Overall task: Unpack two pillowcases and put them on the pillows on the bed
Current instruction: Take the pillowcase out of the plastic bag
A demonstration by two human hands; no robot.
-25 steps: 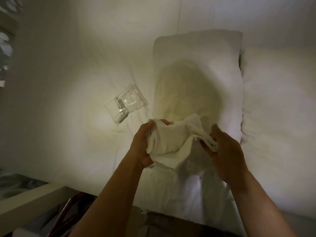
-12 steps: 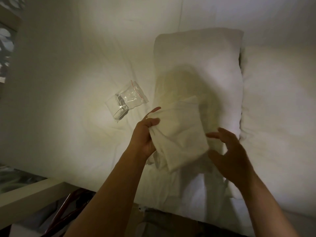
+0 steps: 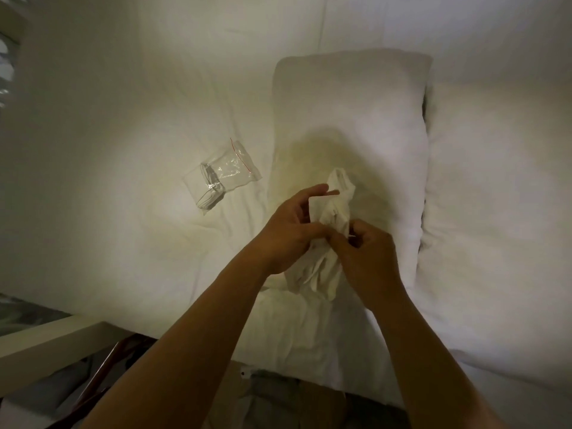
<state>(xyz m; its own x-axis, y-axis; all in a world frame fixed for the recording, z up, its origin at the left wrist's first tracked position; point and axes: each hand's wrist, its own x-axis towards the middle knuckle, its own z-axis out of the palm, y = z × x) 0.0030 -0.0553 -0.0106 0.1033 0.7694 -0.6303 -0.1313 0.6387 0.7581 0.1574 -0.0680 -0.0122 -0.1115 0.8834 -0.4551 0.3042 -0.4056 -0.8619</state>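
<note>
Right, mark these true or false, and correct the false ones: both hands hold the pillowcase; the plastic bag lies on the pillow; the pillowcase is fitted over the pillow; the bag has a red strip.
1. The left hand and the right hand both hold the bunched white pillowcase. True.
2. The clear plastic bag lies on the pillow. False: it lies on the sheet, to the left of the pillow.
3. The pillowcase is fitted over the pillow. False: it is crumpled between the hands, above the pillow's near end.
4. The plastic bag has a red strip near one edge. True.
</note>
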